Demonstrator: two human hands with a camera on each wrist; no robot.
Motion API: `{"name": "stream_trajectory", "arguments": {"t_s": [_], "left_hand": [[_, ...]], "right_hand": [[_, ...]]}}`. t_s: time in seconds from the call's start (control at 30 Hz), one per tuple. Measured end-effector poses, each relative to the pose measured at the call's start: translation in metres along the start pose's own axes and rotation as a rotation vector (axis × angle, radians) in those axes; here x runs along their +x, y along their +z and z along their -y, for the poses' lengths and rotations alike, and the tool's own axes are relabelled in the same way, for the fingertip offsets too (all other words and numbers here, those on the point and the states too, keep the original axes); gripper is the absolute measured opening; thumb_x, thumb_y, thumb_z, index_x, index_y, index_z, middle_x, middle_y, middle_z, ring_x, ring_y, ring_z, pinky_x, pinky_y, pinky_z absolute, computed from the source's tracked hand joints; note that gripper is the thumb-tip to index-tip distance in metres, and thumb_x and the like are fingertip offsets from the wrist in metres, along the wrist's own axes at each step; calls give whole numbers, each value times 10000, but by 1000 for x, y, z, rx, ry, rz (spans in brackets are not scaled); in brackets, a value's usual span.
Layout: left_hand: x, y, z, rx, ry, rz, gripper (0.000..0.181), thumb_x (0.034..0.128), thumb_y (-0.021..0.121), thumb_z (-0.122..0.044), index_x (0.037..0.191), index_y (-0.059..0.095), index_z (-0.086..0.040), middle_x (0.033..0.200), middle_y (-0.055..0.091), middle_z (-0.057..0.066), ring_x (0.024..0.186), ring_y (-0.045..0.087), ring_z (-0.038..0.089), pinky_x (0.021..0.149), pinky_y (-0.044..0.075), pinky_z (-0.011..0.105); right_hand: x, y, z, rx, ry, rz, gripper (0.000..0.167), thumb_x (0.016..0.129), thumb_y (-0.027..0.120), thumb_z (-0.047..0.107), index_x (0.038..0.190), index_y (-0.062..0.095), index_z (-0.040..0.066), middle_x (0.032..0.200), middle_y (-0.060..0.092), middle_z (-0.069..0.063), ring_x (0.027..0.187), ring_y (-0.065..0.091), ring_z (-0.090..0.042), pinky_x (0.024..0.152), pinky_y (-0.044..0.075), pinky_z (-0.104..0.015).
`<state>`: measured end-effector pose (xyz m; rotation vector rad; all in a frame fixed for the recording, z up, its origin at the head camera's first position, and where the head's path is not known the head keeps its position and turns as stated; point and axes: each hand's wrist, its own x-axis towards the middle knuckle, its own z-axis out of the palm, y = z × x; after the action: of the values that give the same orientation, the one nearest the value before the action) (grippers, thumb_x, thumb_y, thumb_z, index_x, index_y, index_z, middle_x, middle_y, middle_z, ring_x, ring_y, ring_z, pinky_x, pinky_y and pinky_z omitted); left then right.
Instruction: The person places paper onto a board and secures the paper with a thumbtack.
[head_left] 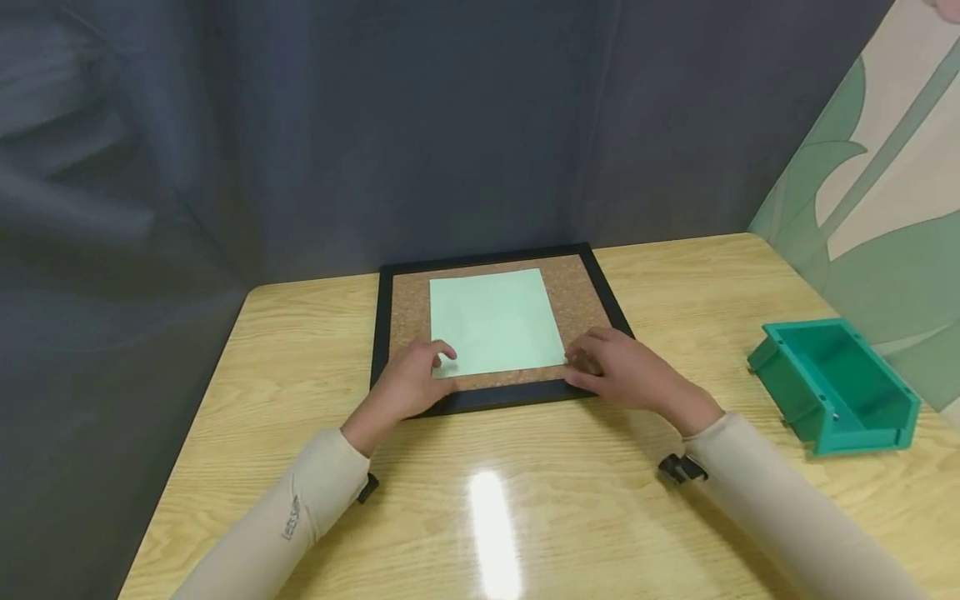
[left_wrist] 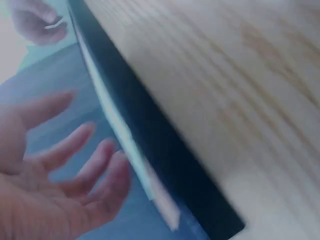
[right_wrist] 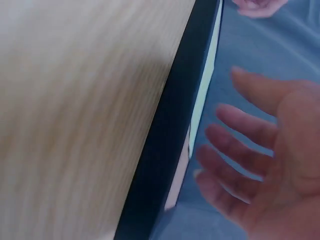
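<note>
A pale green sheet of paper lies on a cork board with a black frame. My left hand is over the board at the sheet's near left corner. My right hand is at the near right corner, its fingertips close to the paper's edge. In the left wrist view, the left fingers are loosely bent, with the thumb apart and nothing between them. The right wrist view shows the right fingers loosely bent too, thumb apart. Whether the fingertips touch the sheet, I cannot tell.
A green plastic bin stands on the wooden table at the right. Behind the board hangs a dark curtain. A wall with a leaf pattern borders the table's right side.
</note>
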<state>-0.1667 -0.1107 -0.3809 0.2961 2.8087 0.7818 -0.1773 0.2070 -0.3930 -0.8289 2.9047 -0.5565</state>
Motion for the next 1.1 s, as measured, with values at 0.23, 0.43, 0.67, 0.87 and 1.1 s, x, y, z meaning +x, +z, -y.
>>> {"name": "stream_trajectory", "arguments": {"t_s": [0.23, 0.43, 0.67, 0.87, 1.1], "left_hand": [[-29, 4, -10, 290, 124, 69, 371, 897, 755, -221, 1249, 690, -125, 1106, 637, 78, 1023, 593, 259, 836, 508, 399], [-29, 9, -8, 362, 193, 30, 343, 912, 735, -193, 1242, 698, -107, 1069, 651, 79, 961, 600, 238, 774, 501, 369], [-31, 12, -2, 349, 256, -19, 337, 885, 741, -73, 1220, 705, -89, 1068, 663, 81, 1010, 615, 259, 881, 521, 408], [-33, 13, 4, 300, 273, -40, 325, 845, 764, -20, 1155, 744, -116, 1040, 677, 63, 986, 630, 251, 853, 535, 389], [-48, 14, 9, 289, 298, -33, 303, 813, 817, -85, 1102, 765, -157, 969, 662, 11, 883, 593, 186, 711, 493, 301]], "right_hand": [[-25, 1, 2, -74, -59, 19, 327, 876, 768, 239, 1162, 697, 98, 1123, 662, -46, 1084, 619, -274, 1038, 455, -550], [-24, 6, -1, -105, -88, -46, 292, 850, 789, 139, 1127, 713, 88, 1079, 683, -49, 1040, 640, -263, 1010, 481, -526], [-24, 9, -1, -99, -81, -90, 279, 832, 786, 38, 1100, 727, 89, 1054, 696, -48, 1000, 651, -246, 865, 544, -434], [-28, 7, 3, -69, -68, -67, 275, 814, 797, 29, 1072, 735, 99, 1040, 705, -22, 997, 652, -229, 866, 544, -428], [-42, 7, 9, -5, -50, -2, 267, 826, 796, 71, 1076, 730, 137, 1064, 696, 23, 1020, 640, -182, 887, 537, -414]]}}
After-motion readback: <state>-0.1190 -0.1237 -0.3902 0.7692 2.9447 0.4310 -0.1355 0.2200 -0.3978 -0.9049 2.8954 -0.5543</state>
